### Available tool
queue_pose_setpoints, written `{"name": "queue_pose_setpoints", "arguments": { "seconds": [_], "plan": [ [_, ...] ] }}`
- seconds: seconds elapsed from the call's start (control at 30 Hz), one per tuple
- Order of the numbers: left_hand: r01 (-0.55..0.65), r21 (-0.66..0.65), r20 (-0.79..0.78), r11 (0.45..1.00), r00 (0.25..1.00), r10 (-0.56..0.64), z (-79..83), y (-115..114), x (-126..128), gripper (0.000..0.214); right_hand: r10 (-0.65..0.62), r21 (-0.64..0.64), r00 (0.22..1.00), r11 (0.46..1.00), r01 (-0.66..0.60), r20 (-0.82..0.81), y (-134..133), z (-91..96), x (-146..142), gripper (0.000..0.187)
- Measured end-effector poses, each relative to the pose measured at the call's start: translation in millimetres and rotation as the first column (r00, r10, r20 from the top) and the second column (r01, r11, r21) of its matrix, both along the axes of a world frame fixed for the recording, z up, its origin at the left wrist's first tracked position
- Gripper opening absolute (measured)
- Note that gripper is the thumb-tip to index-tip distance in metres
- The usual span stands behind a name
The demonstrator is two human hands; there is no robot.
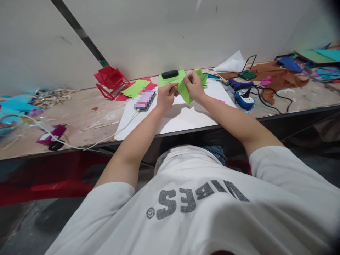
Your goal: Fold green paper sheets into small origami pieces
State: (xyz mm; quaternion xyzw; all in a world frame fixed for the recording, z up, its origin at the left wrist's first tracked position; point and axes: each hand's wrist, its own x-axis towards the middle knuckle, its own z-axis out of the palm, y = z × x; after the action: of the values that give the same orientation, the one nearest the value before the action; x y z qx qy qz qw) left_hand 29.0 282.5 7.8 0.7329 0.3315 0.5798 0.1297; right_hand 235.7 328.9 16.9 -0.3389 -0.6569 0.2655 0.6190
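A folded piece of green paper (186, 92) is held up between my two hands, over a white sheet (175, 122) on the bench. My left hand (167, 96) pinches its left edge with fingertips together. Closed on its upper part is my right hand (194, 86), thumb pressed against the fold; green points of paper stick out behind that hand. Just beyond my hands, a black oblong case (170, 74) rests on flat green paper (165, 81). A phone (145, 100) with a white cable lies left of my left hand.
On the left stand a small red folded chair shape (111, 80), a pile of wooden sticks (54, 98) and a purple object (51, 134). To the right are a blue glue gun (240, 84), a blue-and-white power socket (244, 100) with a black cord, and brown scraps (276, 76).
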Motion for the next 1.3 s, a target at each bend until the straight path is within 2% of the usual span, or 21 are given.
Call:
{"name": "queue_pose_setpoints", "arguments": {
  "seconds": [0.13,0.27,0.5,0.7,0.83,0.9,1.07,1.3],
  "plan": [
    [-0.045,0.023,-0.064,0.999,0.997,0.046,3.9,-6.3,0.2,0.042,-0.007,0.003,1.000,1.000,0.007,0.029,-5.8,2.0,-0.9,0.073],
    [-0.075,0.048,-0.106,0.996,0.991,0.080,3.8,-5.9,-2.2,0.041,-0.001,0.010,0.997,1.000,0.001,0.075,-5.9,0.9,-1.3,0.066],
    [-0.100,0.082,-0.061,0.992,0.993,0.105,0.9,6.6,-8.0,0.053,0.178,0.086,0.978,0.978,-0.188,0.113,0.1,2.0,5.3,0.074],
    [-0.137,0.127,-0.095,0.982,0.984,0.150,-0.6,6.4,-7.5,0.056,0.124,0.000,0.984,0.992,-0.125,0.132,-9.4,5.1,7.2,0.065],
    [-0.160,0.145,-0.123,0.976,0.976,0.178,1.1,2.2,-8.3,0.047,0.143,0.049,0.981,0.987,-0.150,0.131,-15.3,4.5,5.6,0.059],
    [-0.194,0.116,-0.156,0.974,0.965,0.210,4.4,-1.0,-9.0,0.040,0.155,0.079,0.977,0.983,-0.168,0.149,-15.2,4.5,5.8,0.058],
    [-0.307,-0.057,-0.254,0.950,0.925,0.284,16.7,-11.3,-9.2,0.019,0.168,0.132,0.965,0.972,-0.197,0.203,-7.6,4.1,11.1,0.065],
    [-0.278,-0.111,-0.244,0.954,0.938,0.245,23.9,-24.7,0.1,0.013,0.084,0.122,0.959,0.985,-0.121,0.271,-14.4,3.5,12.5,0.061]
  ]
}}
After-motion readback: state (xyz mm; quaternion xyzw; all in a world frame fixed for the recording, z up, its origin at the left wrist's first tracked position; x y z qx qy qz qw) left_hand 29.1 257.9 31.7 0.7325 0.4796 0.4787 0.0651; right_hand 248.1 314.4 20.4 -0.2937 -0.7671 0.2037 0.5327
